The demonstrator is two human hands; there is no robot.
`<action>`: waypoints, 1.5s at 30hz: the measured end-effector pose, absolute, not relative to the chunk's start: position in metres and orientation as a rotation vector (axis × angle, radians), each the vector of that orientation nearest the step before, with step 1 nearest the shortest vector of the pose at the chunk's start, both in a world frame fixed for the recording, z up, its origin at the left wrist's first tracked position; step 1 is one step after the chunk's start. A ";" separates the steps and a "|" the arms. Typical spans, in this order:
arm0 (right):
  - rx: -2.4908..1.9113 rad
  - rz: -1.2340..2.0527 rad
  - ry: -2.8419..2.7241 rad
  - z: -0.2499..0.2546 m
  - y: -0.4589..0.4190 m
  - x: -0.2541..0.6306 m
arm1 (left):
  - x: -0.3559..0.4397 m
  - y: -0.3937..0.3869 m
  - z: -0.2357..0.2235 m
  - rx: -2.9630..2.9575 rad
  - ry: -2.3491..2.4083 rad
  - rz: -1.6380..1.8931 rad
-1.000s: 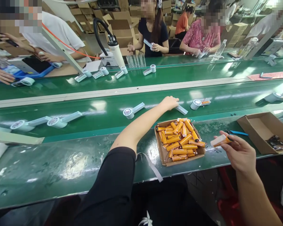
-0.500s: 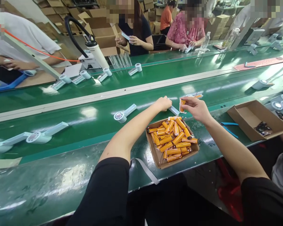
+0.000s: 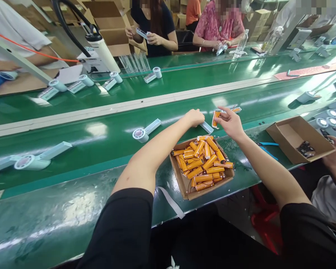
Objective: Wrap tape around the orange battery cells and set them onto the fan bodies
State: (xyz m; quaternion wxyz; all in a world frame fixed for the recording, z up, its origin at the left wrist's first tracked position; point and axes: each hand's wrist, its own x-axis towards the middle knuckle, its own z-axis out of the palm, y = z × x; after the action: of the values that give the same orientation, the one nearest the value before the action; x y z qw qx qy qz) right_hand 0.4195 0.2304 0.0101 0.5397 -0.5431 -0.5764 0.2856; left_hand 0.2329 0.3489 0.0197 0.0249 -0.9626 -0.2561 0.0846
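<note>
So nearest me on the bench (image 3: 145, 209), below both sets of fingers, there's a cardboard box (image 3: 182, 183) piled with orange cells (image 3: 203, 160), so I'd say loads are left to get through. A blue-handled tool (image 3: 268, 144) lies to the right of it, below the right fingers. Right hand (image 3: 230, 121) has thumb and fingers pinched nearly closed on one orange cell with a white strip (image 3: 217, 117), held roughly upright, clear of the box. Left hand (image 3: 195, 117) is curled over one end of a pale blue casing (image 3: 206, 127); it hides that end, so can't tell how firm the grip is. Cell and casing are close but apart, so that pair isn't joined yet. Just beyond the right fingers, one unit (image 3: 236, 110) has orange showing, so I'm guessing it's done. Left of the left fingers, a fan unit (image 3: 140, 134) shows no orange, so probably not. Way past the fingers, across the pale divider (image 3: 100, 111), more fan units (image 3: 156, 73) sit in a row, stage unclear.
</note>
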 end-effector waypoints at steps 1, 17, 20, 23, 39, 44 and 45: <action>-1.298 0.674 -1.362 0.009 0.232 0.420 | 0.233 0.348 0.020 -2.982 -0.793 0.254; -1.500 0.424 -1.524 0.000 0.238 0.420 | 0.254 0.373 0.036 -3.261 -1.092 0.100; -1.608 0.285 -1.661 0.002 0.237 0.418 | 0.256 0.374 0.033 -3.266 -1.125 0.013; -1.734 0.182 -1.812 0.005 0.234 0.417 | 0.262 0.373 0.031 -3.271 -1.144 -0.008; -2.298 -0.054 -2.162 0.042 0.243 0.404 | 0.269 0.378 0.015 -3.312 -1.436 -0.599; -2.335 -0.067 -2.249 0.031 0.249 0.393 | 0.274 0.376 0.009 -3.346 -1.434 -0.719; -2.343 -0.063 -2.261 0.030 0.251 0.393 | 0.276 0.374 0.011 -3.350 -1.434 -0.727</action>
State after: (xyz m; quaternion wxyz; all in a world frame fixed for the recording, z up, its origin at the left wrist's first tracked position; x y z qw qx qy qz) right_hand 0.3932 0.2508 0.0300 -0.0576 -0.7182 -0.6932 -0.0193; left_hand 0.2763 0.3743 0.0107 -0.2834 -0.8646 -0.3701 -0.1876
